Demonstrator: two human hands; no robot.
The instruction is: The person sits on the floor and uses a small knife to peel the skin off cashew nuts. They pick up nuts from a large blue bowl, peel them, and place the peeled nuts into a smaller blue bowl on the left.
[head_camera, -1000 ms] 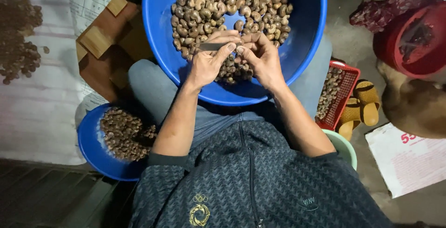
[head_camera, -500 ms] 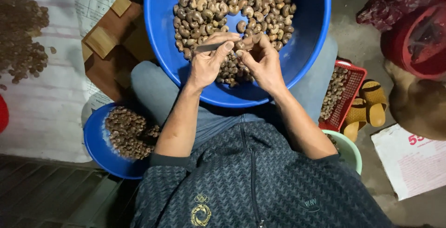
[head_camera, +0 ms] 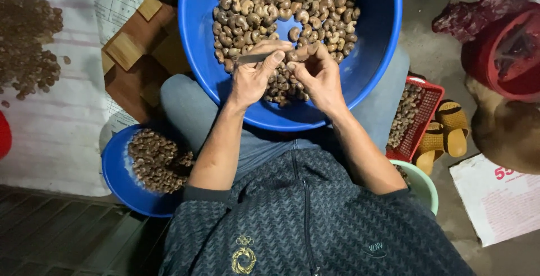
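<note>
Both hands are meeting at centre frame: left hand point(head_camera: 253, 76) gripping a small blade point(head_camera: 254, 58), right hand point(head_camera: 318, 73) pinching a nut point(head_camera: 292, 57). The blue basin point(head_camera: 382, 57) rim is crowding them, while a white printed sack point(head_camera: 498, 200) is lying lower right.

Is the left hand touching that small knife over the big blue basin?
Touching. The head view shows the left hand closed around the small knife, fingers wrapped over its handle, above the nuts in the big blue basin. The right hand meets it beside the blade.
</note>
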